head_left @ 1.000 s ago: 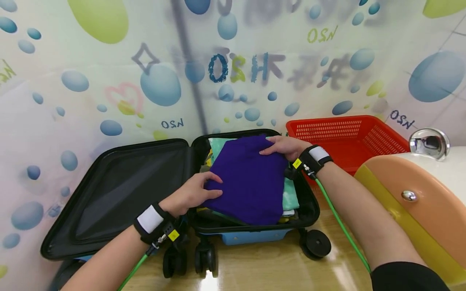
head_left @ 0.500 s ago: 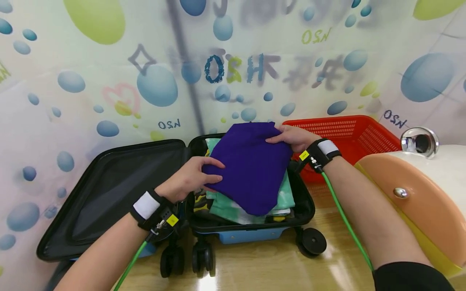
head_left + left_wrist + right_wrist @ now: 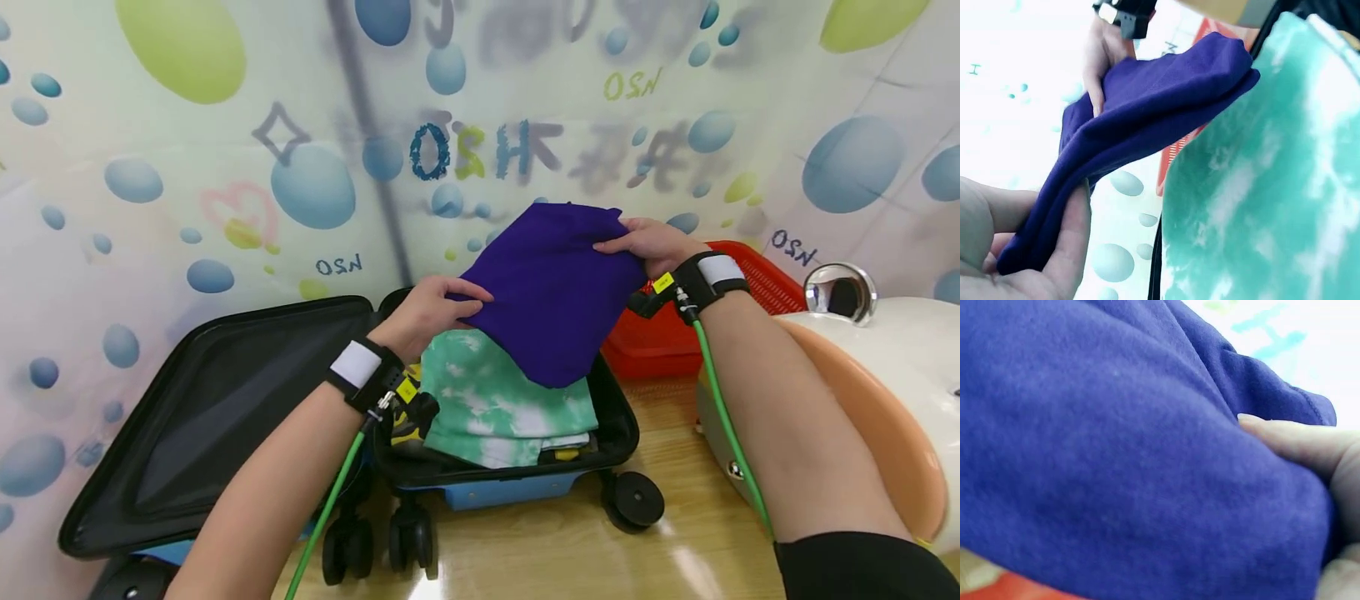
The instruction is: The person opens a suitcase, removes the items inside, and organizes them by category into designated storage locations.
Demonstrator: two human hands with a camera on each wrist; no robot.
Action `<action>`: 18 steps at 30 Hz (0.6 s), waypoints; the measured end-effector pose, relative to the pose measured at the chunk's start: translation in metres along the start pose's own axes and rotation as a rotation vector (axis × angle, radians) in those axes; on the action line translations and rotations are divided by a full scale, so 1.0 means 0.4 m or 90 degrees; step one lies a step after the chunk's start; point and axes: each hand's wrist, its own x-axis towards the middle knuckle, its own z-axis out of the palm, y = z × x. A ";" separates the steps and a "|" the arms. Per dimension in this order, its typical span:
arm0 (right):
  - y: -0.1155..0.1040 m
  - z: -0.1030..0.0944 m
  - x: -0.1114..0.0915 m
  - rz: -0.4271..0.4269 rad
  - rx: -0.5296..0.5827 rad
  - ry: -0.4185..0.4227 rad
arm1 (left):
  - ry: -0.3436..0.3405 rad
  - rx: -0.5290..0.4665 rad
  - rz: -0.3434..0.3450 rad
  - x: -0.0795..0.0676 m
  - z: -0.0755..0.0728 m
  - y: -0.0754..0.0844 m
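Observation:
A folded purple garment point(image 3: 555, 292) hangs in the air over the suitcase, held at both sides. My left hand point(image 3: 438, 310) pinches its left edge, thumb on one face and fingers on the other, as the left wrist view shows. On the opposite side my right hand point(image 3: 654, 243) grips the cloth with the thumb on top point(image 3: 1297, 440). Below, a green-and-white tie-dye garment point(image 3: 502, 400) lies folded in the open suitcase point(image 3: 626, 425), over camouflage cloth point(image 3: 408, 421).
The suitcase's black lid point(image 3: 247, 417) lies open to the left. A red basket point(image 3: 652, 342) stands behind my right forearm. At the right is an orange-and-white basin point(image 3: 885, 417) with a chrome fitting point(image 3: 840, 293). A printed curtain point(image 3: 300, 108) hangs behind.
Both hands have lifted the purple garment up off the pile and to the right. The tie-dye garment underneath has come into view.

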 end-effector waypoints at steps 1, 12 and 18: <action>-0.006 -0.008 -0.006 -0.001 0.009 0.006 | -0.004 -0.006 -0.003 0.012 0.002 0.007; -0.029 -0.057 -0.073 0.033 -0.176 0.281 | -0.057 0.007 0.028 0.122 0.049 0.100; -0.025 -0.055 -0.082 0.054 -0.252 0.470 | -0.038 -0.061 -0.017 0.186 0.100 0.104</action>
